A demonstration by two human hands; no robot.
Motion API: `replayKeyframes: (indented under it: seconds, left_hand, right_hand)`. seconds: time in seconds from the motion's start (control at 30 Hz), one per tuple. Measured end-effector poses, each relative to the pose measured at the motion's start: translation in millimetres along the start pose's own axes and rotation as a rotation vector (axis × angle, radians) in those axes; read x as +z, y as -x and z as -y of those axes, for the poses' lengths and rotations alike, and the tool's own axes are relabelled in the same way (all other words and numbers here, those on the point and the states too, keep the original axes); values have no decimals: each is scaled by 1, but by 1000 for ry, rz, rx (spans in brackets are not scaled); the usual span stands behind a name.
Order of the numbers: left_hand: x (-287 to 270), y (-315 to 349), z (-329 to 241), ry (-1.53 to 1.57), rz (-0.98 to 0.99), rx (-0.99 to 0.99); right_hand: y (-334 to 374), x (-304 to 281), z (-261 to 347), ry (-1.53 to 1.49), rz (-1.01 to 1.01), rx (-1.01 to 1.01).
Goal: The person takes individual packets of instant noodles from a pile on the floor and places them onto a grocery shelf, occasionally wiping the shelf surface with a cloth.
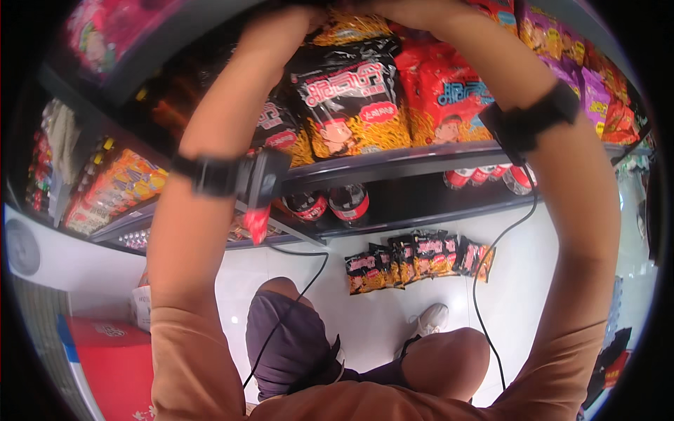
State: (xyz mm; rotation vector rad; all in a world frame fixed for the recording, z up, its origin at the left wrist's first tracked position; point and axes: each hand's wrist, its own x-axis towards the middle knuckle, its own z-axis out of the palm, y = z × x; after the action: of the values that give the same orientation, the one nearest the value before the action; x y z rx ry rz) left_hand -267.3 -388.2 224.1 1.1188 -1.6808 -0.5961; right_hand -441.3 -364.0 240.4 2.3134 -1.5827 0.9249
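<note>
Both my arms reach up to a shelf of snack bags at the top of the view. My left hand [291, 22] is at the upper edge beside a yellow-and-black noodle snack bag [354, 29]. On the other side of that bag is my right hand [414, 12]. The picture's dark rim cuts off the fingers of both hands, so any grip is hidden. Just below them a black noodle snack bag [354, 98] stands upright at the shelf front. Red snack bags [446, 98] stand to its right, under my right forearm.
Several small black snack packs [414, 259] lie in a row on the white floor, near my shoe [430, 319]. Dark drink bottles [349, 201] stand on the lower shelf. The shelf edge [393, 160] runs across below the bags. A red box [116, 365] is at lower left. Cables hang from both wrist straps.
</note>
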Motion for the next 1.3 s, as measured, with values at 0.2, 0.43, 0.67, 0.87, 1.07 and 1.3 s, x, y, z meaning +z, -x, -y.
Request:
replayKeyframes:
  seconds: [0.2, 0.43, 0.67, 0.87, 1.07, 1.3]
  left_hand:
    - [-39, 138, -30, 290, -13, 456]
    - [-58, 183, -19, 124, -14, 677]
    - [-39, 190, -1, -36, 48, 640]
    - [-22, 185, 19, -129, 120, 549]
    - [13, 211, 58, -175, -13, 577]
    - [10, 209, 66, -270, -109, 640]
  right_hand:
    - [145, -60, 14, 194, -220, -317]
    - [284, -81, 18, 303, 41, -215]
    - [334, -82, -4, 303, 144, -85]
    - [363, -68, -13, 281, 247, -1]
    - [400, -29, -35, 302, 218, 27]
    - [413, -42, -16, 342, 152, 52]
